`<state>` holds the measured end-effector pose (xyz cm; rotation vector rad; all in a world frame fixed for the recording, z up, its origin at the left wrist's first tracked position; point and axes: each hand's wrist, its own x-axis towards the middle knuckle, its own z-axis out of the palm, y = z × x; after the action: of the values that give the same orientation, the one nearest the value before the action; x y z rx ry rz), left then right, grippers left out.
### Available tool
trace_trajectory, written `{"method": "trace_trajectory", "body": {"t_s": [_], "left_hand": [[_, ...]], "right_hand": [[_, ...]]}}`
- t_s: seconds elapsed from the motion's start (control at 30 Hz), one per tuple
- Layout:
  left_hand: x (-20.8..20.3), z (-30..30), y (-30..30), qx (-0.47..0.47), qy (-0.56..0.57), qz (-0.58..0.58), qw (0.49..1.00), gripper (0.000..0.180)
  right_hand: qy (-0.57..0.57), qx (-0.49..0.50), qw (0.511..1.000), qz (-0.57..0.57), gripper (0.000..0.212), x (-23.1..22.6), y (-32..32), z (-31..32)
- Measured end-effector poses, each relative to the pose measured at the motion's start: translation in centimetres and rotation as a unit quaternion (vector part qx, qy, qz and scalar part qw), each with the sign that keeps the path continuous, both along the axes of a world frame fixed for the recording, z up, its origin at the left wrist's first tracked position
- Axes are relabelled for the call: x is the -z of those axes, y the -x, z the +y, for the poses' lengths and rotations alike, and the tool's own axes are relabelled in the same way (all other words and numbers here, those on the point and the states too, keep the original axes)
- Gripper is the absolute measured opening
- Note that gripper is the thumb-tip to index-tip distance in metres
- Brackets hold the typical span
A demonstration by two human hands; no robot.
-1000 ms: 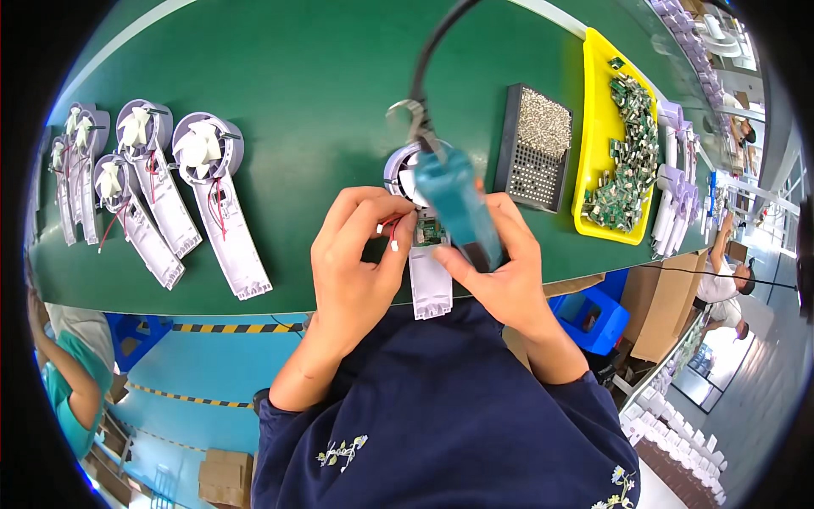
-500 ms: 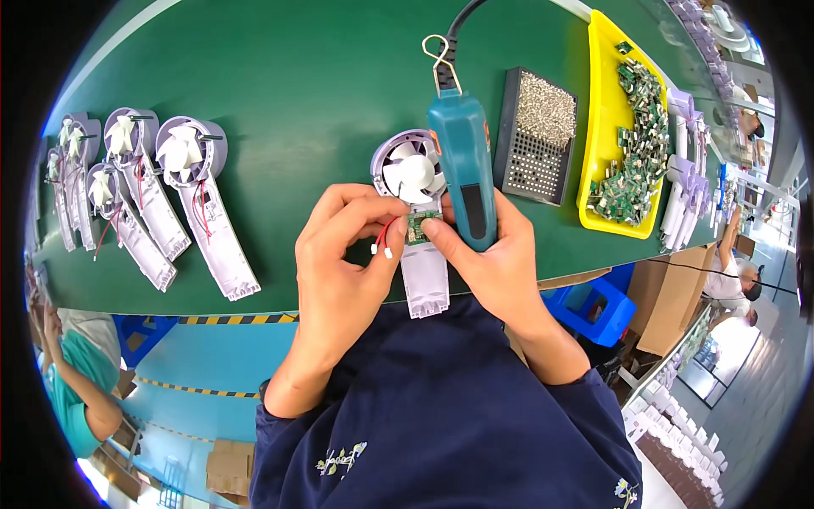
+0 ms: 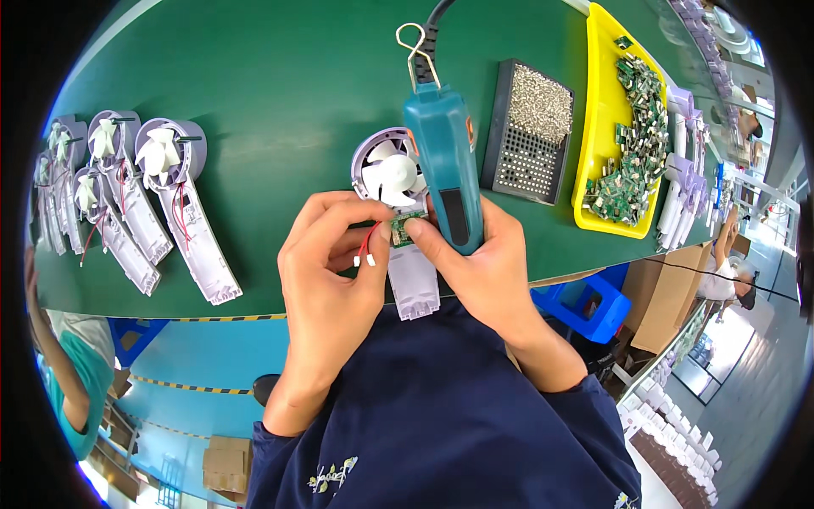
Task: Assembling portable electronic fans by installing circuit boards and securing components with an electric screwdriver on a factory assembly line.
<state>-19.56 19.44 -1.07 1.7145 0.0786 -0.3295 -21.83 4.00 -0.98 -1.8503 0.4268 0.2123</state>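
Note:
A pale lilac handheld-fan housing with a white fan blade lies before me, its handle pointing toward my body. Over the handle sits a small green circuit board. My left hand is closed, thumb and forefinger pinching the board's left edge; red wires with white plugs hang beside these fingers. With its thumb pressed on the board, my right hand also grips a teal electric screwdriver, whose hook points away from me. The screwdriver hides its own tip and part of the fan.
Several similar fan halves lie at the left. A black tray of small screws and a yellow bin of circuit boards stand at the right. More lilac housings lie beyond. A co-worker is at far left.
The view has shifted, so most things sit slightly farther left. Both hands keep nearly the same hold on the board and screwdriver. The co-worker's arm at left has moved.

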Motion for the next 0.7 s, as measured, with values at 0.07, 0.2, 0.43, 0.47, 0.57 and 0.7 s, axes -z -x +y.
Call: {"method": "trace_trajectory", "body": {"t_s": [0.07, 0.2, 0.43, 0.47, 0.57, 0.7], "left_hand": [[0.4, -0.2, 0.4, -0.015, -0.01, -0.019, 1.0, 0.014], [0.7, -0.1, 0.4, -0.012, -0.002, -0.025, 1.0, 0.014], [0.6, -0.1, 0.6, -0.004, 0.019, -0.007, 1.0, 0.016], [0.6, -0.1, 0.8, 0.005, 0.031, 0.013, 0.999, 0.017], [0.4, -0.1, 1.2, 0.025, 0.032, 0.025, 0.999, 0.025], [1.3, 0.0, 1.4, 0.007, 0.022, 0.027, 0.999, 0.029]], "right_hand": [[0.014, 0.003, 1.0, 0.003, 0.022, -0.2, 0.1, 0.1], [0.012, 0.004, 1.0, -0.013, 0.022, 0.2, 0.0, 0.1], [0.03, 0.001, 0.999, -0.013, 0.024, 0.5, 0.1, 0.2], [0.033, 0.009, 0.999, -0.029, 0.024, 0.5, 0.3, 0.3], [0.024, 0.025, 0.999, -0.02, 0.023, 0.4, 0.3, 0.4], [0.014, 0.022, 0.997, -0.07, 0.023, 1.0, 0.2, 0.3]]}}
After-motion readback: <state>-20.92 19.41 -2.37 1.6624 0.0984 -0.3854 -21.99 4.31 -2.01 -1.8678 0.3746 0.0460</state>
